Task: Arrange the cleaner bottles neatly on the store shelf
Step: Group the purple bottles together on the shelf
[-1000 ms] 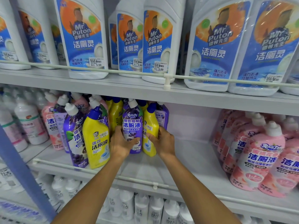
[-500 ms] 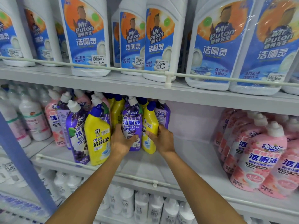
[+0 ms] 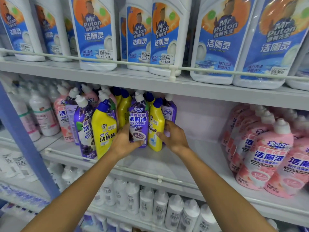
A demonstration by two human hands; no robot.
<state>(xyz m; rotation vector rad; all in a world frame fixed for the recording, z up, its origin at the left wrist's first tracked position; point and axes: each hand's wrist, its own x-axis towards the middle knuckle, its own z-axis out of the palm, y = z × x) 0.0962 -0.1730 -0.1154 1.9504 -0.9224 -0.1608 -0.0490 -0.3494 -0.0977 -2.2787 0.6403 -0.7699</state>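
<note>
We take the purple bottle (image 3: 138, 121) in the middle of the cluster as our mark. It is a glossy plastic squeeze bottle with a slanted neck, a white cap and a grape-printed label with white Chinese characters. It is upright at the smooth grey shelf (image 3: 192, 158); we cannot tell whether its base rests there. The left hand (image 3: 123, 143) grips it low down, thumb across the foot of the label, fingers curled behind its left side. Against its right side stands a yellow bottle (image 3: 155, 126) of the same bent-neck shape, blue-capped. The right hand (image 3: 173, 138) holds that one, thumb on its lower front, fingers curved round its far side. Left of the purple bottle, nearer us, stands a front yellow bottle (image 3: 103, 129). Well to its right we see pink bottles (image 3: 267, 153) with white caps, and above it squarish white bottles (image 3: 93, 34) with blue labels.
</note>
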